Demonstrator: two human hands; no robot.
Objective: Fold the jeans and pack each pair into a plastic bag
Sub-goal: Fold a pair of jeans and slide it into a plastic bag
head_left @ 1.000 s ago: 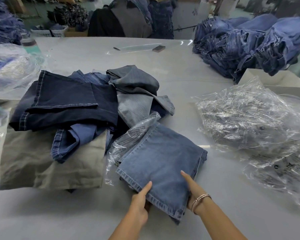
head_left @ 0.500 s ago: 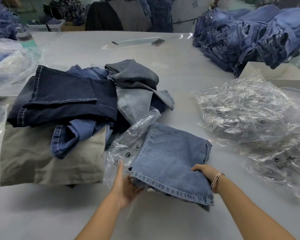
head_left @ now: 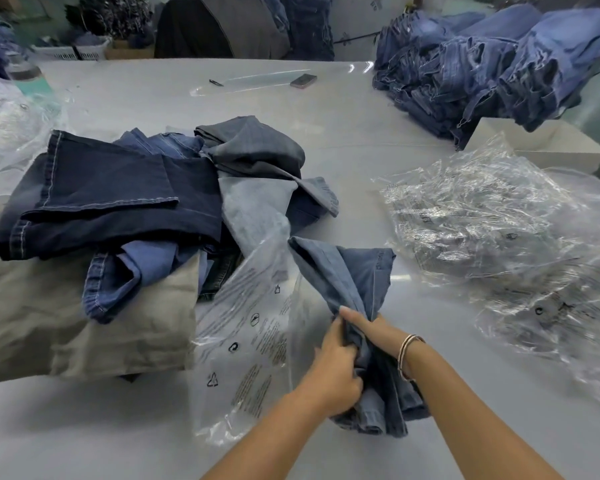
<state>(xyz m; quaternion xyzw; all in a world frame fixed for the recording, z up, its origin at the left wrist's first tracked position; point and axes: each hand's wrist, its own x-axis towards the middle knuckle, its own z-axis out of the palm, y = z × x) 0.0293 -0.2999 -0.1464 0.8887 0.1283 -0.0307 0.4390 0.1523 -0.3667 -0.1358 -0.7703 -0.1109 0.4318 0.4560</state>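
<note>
**Desk:** Two hands, one pair of jeans. Walk me across it, left to right.

**Photographer:** Far left on the table (head_left: 354, 140), a heap of unfolded jeans (head_left: 118, 202) sits on a grey cloth (head_left: 49, 323). Just beside it lies a clear plastic bag (head_left: 250, 341) printed with warning text, its far end rising against the heap. Then the left hand (head_left: 333, 372), fingers curled tight into the folded jeans (head_left: 354, 282) at the near end. The right hand (head_left: 371, 329), bracelet at the wrist, clutches the same bundle from the other side. The denim is held at the right edge of the bag; whether any of it has entered, I cannot tell. Right of that, a loose pile of empty bags (head_left: 499, 230), and stacked jeans (head_left: 482, 64) at the back.

**Desk:** What could go wrong from here?

**Photographer:** The bundle looks bunched rather than flat, squeezed to a waist where the fingers grip, so I judge the fold could fall open as it is fed in. The bag looks thin and slack, and neither hand is plainly holding its mouth open, so it may slide along the table or crumple ahead of the denim. Forcing thick cloth through could well split a seam.

**Desk:** And the heap?

**Photographer:** It touches the bag's far end. A loose trouser leg there might catch and be dragged along.
</note>
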